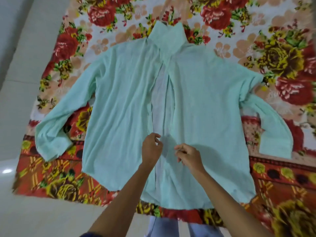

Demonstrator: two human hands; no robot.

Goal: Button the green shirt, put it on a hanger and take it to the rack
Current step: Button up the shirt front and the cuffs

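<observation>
The pale green shirt (201,103) lies flat on its back on a flowered blanket, collar away from me and both sleeves spread out. Its front is unbuttoned, and a narrow gap down the middle shows the paler inside. My left hand (151,148) hovers at the edge of the left front panel near the lower part of the gap, fingers bent and apart, holding nothing. My right hand (189,157) is just right of the gap over the right front panel, its fingertips drawn together. The cloth under both hands lies flat. No hanger or rack is in view.
The flowered blanket (282,53) in red, yellow and peach covers the floor under the shirt and extends to the right. Pale tiled floor (20,82) runs along the left and near side. My light blue trouser legs (164,226) show at the bottom.
</observation>
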